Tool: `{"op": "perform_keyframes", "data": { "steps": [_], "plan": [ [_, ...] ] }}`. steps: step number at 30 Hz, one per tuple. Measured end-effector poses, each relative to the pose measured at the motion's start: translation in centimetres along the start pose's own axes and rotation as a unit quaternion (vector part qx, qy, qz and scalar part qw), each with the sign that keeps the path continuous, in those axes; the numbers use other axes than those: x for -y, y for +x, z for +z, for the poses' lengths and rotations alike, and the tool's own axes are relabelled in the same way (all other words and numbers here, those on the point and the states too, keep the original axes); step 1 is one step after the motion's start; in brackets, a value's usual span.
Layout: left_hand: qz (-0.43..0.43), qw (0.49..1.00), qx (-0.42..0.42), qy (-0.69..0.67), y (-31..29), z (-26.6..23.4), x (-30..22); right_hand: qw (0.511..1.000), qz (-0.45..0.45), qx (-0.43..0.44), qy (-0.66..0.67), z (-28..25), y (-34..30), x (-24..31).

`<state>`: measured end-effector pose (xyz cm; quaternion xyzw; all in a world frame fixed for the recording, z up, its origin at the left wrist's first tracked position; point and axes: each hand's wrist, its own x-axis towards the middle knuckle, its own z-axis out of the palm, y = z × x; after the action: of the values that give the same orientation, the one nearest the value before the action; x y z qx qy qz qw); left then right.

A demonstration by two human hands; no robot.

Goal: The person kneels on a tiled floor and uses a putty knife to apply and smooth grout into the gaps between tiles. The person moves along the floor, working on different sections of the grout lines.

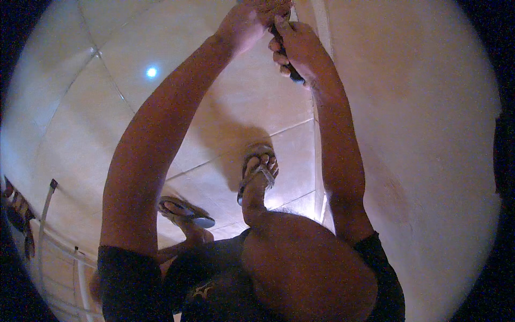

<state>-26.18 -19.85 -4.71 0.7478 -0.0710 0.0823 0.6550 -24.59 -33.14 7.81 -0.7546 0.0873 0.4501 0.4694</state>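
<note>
A tiled floor (70, 139) is bordered by a pale wall (424, 123). The left hand (251, 22) is partly cut off by the view's upper edge; whether anything is gripped there cannot be told. By the right hand (301, 49), just beside it, a dark handle (294, 74) is held near the wall. For control, it is best gripped firmly, with both hands braced.

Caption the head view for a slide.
Right hand gripping a dark object, left hand close beside it, over tiled floor.
</note>
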Motion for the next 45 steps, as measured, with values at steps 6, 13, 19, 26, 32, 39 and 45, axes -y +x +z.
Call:
{"op": "perform_keyframes", "data": {
  "steps": [6,13,19,26,32,39,45],
  "plan": [
    [0.195,0.943,-0.046,0.267,-2.1,3.1,-1.7,0.883,-0.201,-0.149,-0.397,-0.3,-6.2,-1.8],
    [0.096,0.951,-0.011,0.294,-8.6,6.4,-5.4,0.842,-0.108,-0.141,-0.510,1.5,-10.8,-2.8],
    [0.146,0.957,-0.039,0.247,-3.8,4.4,-1.4,0.808,-0.159,-0.176,-0.539,0.9,-6.6,-1.7],
    [0.192,0.933,-0.042,0.300,2.1,-1.0,1.6,0.783,-0.236,-0.209,-0.536,1.5,-0.4,2.1],
    [0.091,0.941,-0.038,0.325,4.7,-4.0,1.0,0.773,-0.315,-0.241,-0.496,1.4,3.4,2.9],
    [0.139,0.912,-0.054,0.382,-0.5,-0.8,-0.7,0.824,-0.222,-0.184,-0.488,2.2,-2.4,1.1],
    [0.165,0.910,-0.073,0.374,0.7,-1.2,0.1,0.793,-0.268,-0.198,-0.510,2.0,-0.4,0.9]
  ]
}}
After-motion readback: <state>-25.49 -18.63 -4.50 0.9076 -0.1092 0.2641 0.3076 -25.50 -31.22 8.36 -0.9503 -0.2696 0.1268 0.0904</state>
